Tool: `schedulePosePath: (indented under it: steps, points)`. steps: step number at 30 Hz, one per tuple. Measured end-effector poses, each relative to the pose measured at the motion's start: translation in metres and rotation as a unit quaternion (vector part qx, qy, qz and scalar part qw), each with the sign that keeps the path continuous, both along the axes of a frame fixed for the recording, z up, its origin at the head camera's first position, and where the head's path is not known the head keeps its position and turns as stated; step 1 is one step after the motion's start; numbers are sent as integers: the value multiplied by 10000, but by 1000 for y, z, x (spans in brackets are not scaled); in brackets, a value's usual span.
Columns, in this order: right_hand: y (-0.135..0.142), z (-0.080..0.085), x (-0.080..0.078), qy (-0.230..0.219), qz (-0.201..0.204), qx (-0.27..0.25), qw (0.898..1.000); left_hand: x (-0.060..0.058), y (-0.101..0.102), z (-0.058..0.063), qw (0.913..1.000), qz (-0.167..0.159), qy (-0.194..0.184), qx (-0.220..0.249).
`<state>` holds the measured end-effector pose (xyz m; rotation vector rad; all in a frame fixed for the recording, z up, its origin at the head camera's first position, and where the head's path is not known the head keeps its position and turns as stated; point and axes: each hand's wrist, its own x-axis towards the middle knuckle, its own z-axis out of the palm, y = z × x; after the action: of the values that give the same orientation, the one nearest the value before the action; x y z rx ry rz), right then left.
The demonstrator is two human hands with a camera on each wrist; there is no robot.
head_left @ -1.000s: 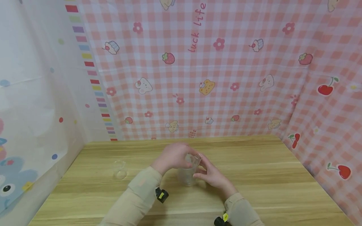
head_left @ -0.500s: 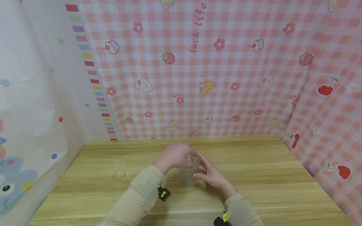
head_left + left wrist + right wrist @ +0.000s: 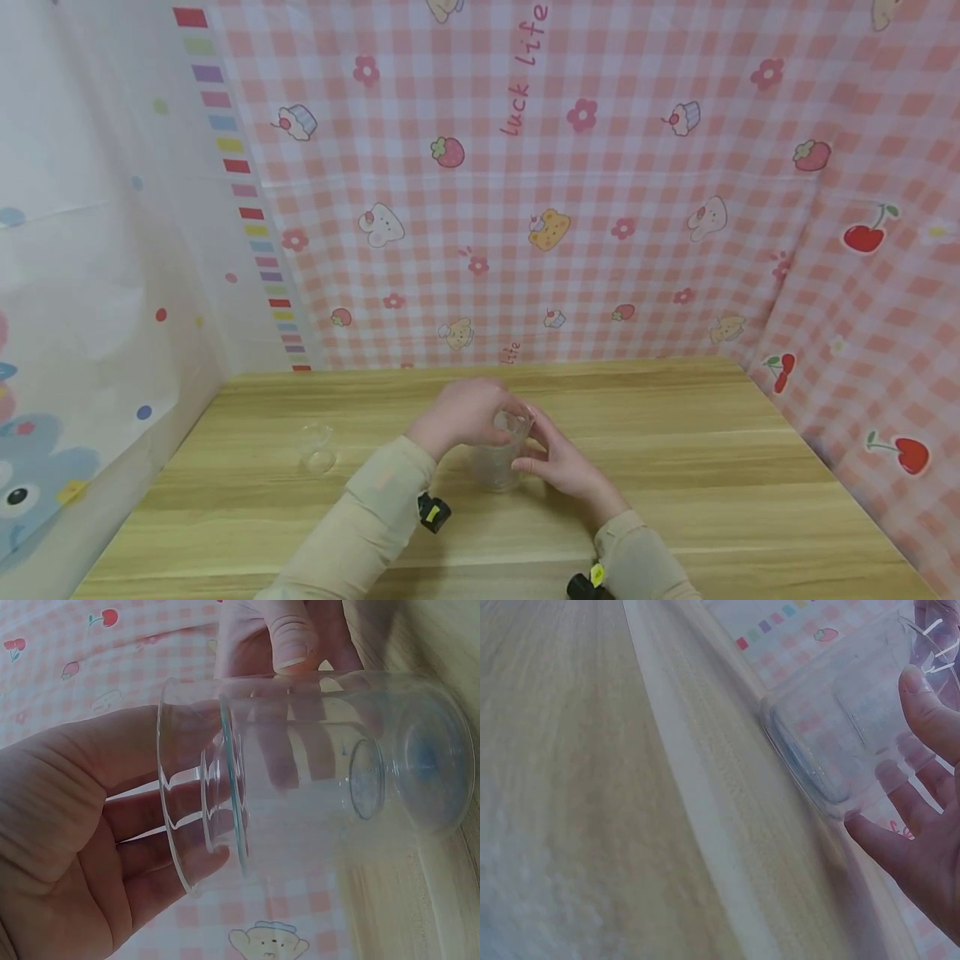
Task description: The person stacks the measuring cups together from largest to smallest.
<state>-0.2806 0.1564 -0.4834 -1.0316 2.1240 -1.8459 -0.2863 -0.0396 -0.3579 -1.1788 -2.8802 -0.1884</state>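
Tabletop of pale, yellowish wood grain (image 3: 720,467) spreads across the lower part of my head view, before a pink-and-white checked cloth (image 3: 637,183). Near its middle I see a large, clear, cylindrical cup (image 3: 497,475) between two hands: the left hand (image 3: 465,412) bends over its mouth, the right hand (image 3: 558,462) is set against its side. Well apart, toward the left, I find a small, clear, round vessel (image 3: 322,461). Through the left wrist camera I make out a smaller, clear, round cup (image 3: 300,776) inside the large one, the left fingers curled round its rim end, holding it; whether they also touch the outer wall I cannot tell. From the right wrist I see thumb and fingers gripping the large cup from opposite sides, though whether its base touches the wood I can't tell
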Motion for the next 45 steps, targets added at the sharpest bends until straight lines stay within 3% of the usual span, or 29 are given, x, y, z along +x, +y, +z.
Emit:
schedulePosePath:
  steps: [23, 45]
  points:
    - [1, 0, 0, -55, -43, -29, 10000, 2, 1, 4, 9999, 57, -119, -100]
    - [0, 1, 2, 32, -101, 72, 9999, 0, -3, -7, 9995, -57, -37, 315]
